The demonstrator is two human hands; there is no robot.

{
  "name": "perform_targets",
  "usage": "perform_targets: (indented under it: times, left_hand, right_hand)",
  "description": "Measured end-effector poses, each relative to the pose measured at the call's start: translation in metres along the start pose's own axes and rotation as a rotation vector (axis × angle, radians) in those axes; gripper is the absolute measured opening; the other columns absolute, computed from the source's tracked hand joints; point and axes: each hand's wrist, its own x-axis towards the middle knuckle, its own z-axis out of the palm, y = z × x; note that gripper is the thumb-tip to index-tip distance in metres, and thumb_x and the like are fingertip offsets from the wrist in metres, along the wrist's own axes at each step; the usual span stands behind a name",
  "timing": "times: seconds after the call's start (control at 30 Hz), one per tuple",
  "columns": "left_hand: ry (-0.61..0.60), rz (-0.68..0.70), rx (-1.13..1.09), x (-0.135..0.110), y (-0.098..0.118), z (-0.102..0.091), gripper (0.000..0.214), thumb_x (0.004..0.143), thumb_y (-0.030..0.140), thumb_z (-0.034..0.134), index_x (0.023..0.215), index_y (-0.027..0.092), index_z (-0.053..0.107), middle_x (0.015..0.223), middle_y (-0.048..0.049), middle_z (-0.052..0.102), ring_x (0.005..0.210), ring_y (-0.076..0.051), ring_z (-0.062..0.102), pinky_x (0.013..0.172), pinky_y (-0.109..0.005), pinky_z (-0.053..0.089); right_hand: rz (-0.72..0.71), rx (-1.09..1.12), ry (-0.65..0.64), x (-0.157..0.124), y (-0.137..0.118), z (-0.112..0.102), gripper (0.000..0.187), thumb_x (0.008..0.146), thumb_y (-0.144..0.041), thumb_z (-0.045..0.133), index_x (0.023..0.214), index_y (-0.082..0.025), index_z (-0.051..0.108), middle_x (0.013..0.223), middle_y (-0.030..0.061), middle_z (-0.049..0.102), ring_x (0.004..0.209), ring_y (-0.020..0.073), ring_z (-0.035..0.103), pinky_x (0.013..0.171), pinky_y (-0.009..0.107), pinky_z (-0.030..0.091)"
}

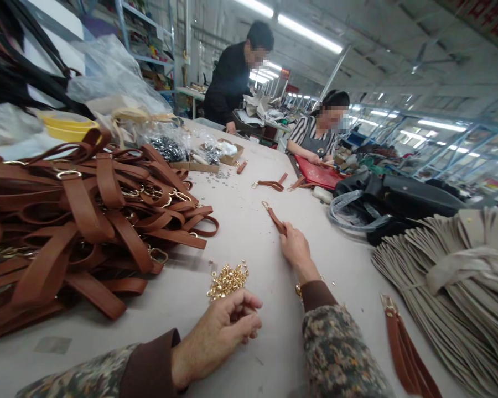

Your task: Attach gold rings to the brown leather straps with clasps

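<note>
My right hand [295, 249] is closed on the near end of a short brown leather strap [276, 220]. The strap lies along the table, its gold clasp pointing away from me. Low in the middle, my left hand [218, 334] is loosely curled, with a gap between thumb and forefinger and nothing visible in it. Just beyond its knuckles lies a heap of small gold metal fittings [228, 281]. A large pile of brown leather straps [108, 221] with gold clasps fills the left side. Another looped brown strap [274, 184] lies further up the table.
Grey-beige strips [452, 287] are bundled at right, with brown straps [402, 348] nearer me. A black bag [398, 202] lies behind. Small cardboard boxes [197, 166] hold bagged parts. Across the table [249, 237], one person [228, 83] stands and another handles a red piece [317, 171].
</note>
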Motion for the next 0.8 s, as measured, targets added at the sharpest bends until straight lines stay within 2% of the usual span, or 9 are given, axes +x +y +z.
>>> perform_targets:
  times: [0.1, 0.2, 0.27, 0.37, 0.43, 0.5, 0.57, 0.67, 0.8]
  left_hand:
    - [0.001, 0.030, -0.100, 0.002, 0.001, -0.004, 0.047, 0.082, 0.055, 0.064, 0.105, 0.014, 0.056, 0.087, -0.0062, 0.063, 0.076, -0.016, 0.060, 0.064, -0.028, 0.048]
    - [0.015, 0.042, -0.271, 0.006, 0.002, -0.008, 0.057, 0.084, 0.062, 0.060, 0.115, 0.014, 0.056, 0.106, -0.0126, 0.063, 0.087, -0.019, 0.063, 0.071, -0.031, 0.050]
    - [0.029, 0.037, -0.395, 0.007, 0.005, -0.010, 0.062, 0.084, 0.063, 0.058, 0.123, 0.015, 0.054, 0.119, -0.0166, 0.060, 0.097, -0.022, 0.063, 0.078, -0.034, 0.051]
    - [0.026, 0.091, -0.496, 0.009, 0.011, -0.011, 0.061, 0.088, 0.060, 0.057, 0.131, 0.017, 0.050, 0.136, -0.0184, 0.053, 0.114, -0.025, 0.058, 0.087, -0.036, 0.049]
    - [0.052, 0.155, -0.563, 0.008, 0.016, -0.012, 0.051, 0.092, 0.054, 0.054, 0.127, 0.018, 0.053, 0.134, -0.0159, 0.055, 0.114, -0.023, 0.059, 0.089, -0.035, 0.049]
    - [0.141, 0.187, -0.638, 0.007, 0.022, -0.015, 0.038, 0.096, 0.047, 0.051, 0.114, 0.015, 0.059, 0.117, -0.0135, 0.065, 0.102, -0.021, 0.065, 0.086, -0.032, 0.051]
    - [0.241, 0.180, -0.667, 0.003, 0.027, -0.022, 0.029, 0.097, 0.039, 0.048, 0.099, 0.013, 0.060, 0.095, -0.0102, 0.069, 0.085, -0.018, 0.068, 0.080, -0.032, 0.054]
    - [0.274, 0.170, -0.586, -0.003, 0.036, -0.040, 0.023, 0.097, 0.030, 0.047, 0.092, 0.011, 0.059, 0.077, -0.0074, 0.068, 0.070, -0.017, 0.068, 0.071, -0.031, 0.056]
    - [0.264, 0.201, -0.424, -0.010, 0.046, -0.066, 0.023, 0.094, 0.031, 0.052, 0.096, 0.009, 0.060, 0.062, 0.0001, 0.058, 0.051, -0.011, 0.058, 0.055, -0.024, 0.052]
  right_hand:
    - [0.062, 0.179, 0.000, -0.003, -0.007, -0.001, 0.035, 0.084, -0.021, 0.053, 0.114, -0.010, 0.068, 0.104, 0.0163, 0.072, 0.101, 0.0271, 0.066, 0.095, 0.044, 0.050]
    - [0.095, 0.379, -0.044, -0.030, -0.017, -0.015, 0.044, 0.089, -0.033, 0.049, 0.122, -0.007, 0.063, 0.100, 0.0127, 0.074, 0.085, 0.0213, 0.070, 0.077, 0.038, 0.060]
    - [0.129, 0.617, -0.079, -0.060, -0.026, -0.025, 0.047, 0.086, -0.039, 0.057, 0.121, -0.008, 0.064, 0.100, 0.0113, 0.074, 0.079, 0.0182, 0.070, 0.072, 0.033, 0.062]
    - [0.246, 1.051, -0.138, -0.116, -0.042, -0.033, 0.045, 0.073, -0.039, 0.077, 0.109, -0.014, 0.071, 0.103, 0.0099, 0.074, 0.074, 0.0159, 0.070, 0.064, 0.027, 0.062]
    - [0.305, 1.161, -0.182, -0.154, -0.051, -0.032, 0.042, 0.069, -0.039, 0.082, 0.105, -0.018, 0.074, 0.107, 0.0094, 0.073, 0.075, 0.0166, 0.070, 0.060, 0.026, 0.062]
    - [0.306, 1.123, -0.237, -0.187, -0.057, -0.027, 0.040, 0.073, -0.041, 0.079, 0.106, -0.020, 0.074, 0.107, 0.0085, 0.074, 0.075, 0.0179, 0.071, 0.060, 0.028, 0.062]
    - [0.226, 0.994, -0.288, -0.213, -0.058, -0.018, 0.038, 0.081, -0.045, 0.071, 0.112, -0.022, 0.072, 0.106, 0.0078, 0.074, 0.076, 0.0187, 0.071, 0.064, 0.032, 0.062]
    - [-0.064, 0.643, -0.206, -0.233, -0.051, -0.006, 0.031, 0.089, -0.039, 0.061, 0.113, -0.021, 0.070, 0.105, 0.0077, 0.073, 0.085, 0.0202, 0.069, 0.077, 0.037, 0.059]
    - [-0.441, 0.194, -0.049, -0.238, -0.041, 0.007, 0.019, 0.093, -0.025, 0.055, 0.106, -0.019, 0.068, 0.099, 0.0076, 0.071, 0.093, 0.0210, 0.063, 0.086, 0.038, 0.052]
